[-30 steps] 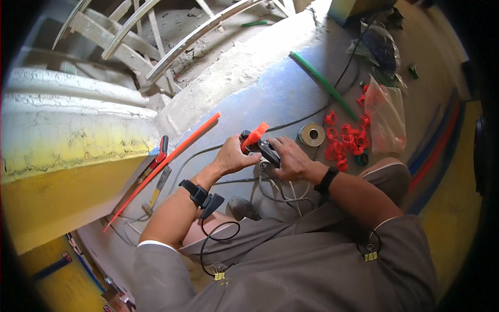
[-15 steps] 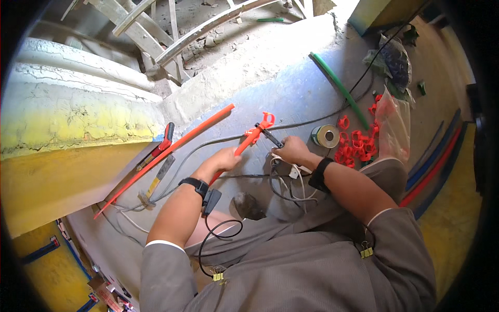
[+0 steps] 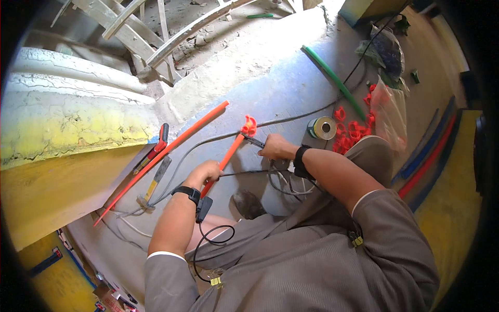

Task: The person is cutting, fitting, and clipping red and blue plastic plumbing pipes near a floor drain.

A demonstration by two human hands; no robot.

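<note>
"Orange pipe (image 3: 232, 151) on my remote feed: how does it lie?"

"Left hand (image 3: 209, 170) nearest, fingers wrapped round its lower part over the floor (image 3: 291, 96); long axis running forward and rightward; right hand (image 3: 279, 147) nearer its far end, fingers closed on a dark hand tool (image 3: 253, 141) meeting it there."

"Counts?"

"One held pipe, one tool; one red fitting (image 3: 249, 125) at the tip; one can (image 3: 322, 128); red rings (image 3: 355, 136), too overlapped for me to count; one long green tube (image 3: 335, 80) beyond."

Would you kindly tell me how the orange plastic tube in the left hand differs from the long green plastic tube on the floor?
The left hand grips the orange tube; the green tube lies on the floor, untouched. In the picture, the orange tube slants up rightward, the green tube down rightward. Both look slim.
</note>
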